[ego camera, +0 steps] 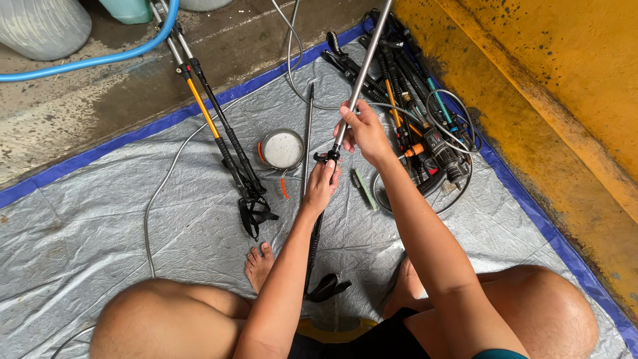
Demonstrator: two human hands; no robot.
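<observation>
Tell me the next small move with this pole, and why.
Probably twist the clamp with the left hand while the right hand steadies the silver shaft. The left fingers pinch the clamp at the joint, and the right hand grips just above it.

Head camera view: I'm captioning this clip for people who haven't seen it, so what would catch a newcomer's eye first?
At centre, the left hand and right hand grip a silver trekking pole at its black clamp. To the right, a pile of black poles lies by the yellow wall. All rests on a grey tarp.
</observation>
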